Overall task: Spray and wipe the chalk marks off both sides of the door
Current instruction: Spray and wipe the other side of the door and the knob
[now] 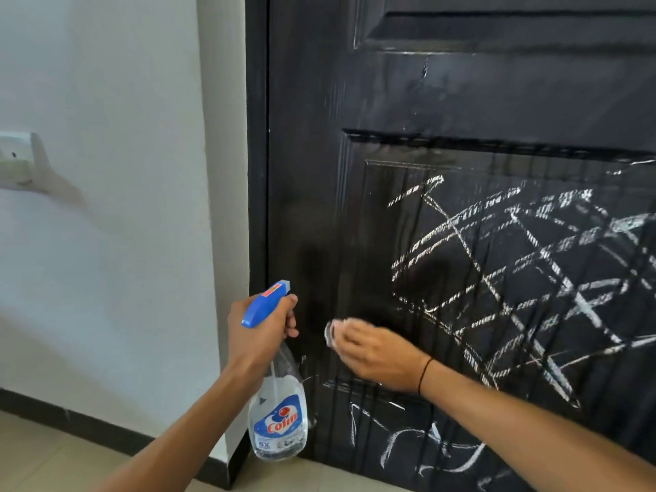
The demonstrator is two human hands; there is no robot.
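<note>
A black panelled door (461, 101) fills the right of the view, set in a dark frame beside a white wall (106, 243). White chalk marks (514, 278) are scrawled in crossing lines over the lower panel, thickest toward the right edge of the door, and more strokes are seen along the bottom edge near the floor (53, 456). The strip of the door next to the hinge-side frame is seen dark and free of marks, with wet streaks running down the panel.

A spray bottle (277, 403) with a blue trigger head and a clear body bearing a blue and red label is held upright by the left hand (259, 335) just beside the left edge of the door, the nozzle turned toward the door. The fingers of this hand are curled round the neck, one finger laid over the front of the trigger.

A small white cloth (333, 332) is pressed against the door by the right hand (376, 353), low on the panel at the left fringe of the chalk. Its fingers are laid fairly flat and close together over the cloth, most of which is hidden under them. A thin dark band (424, 376) is worn on the right wrist.

A white switch plate (17, 161) is mounted on the wall at the far left.
</note>
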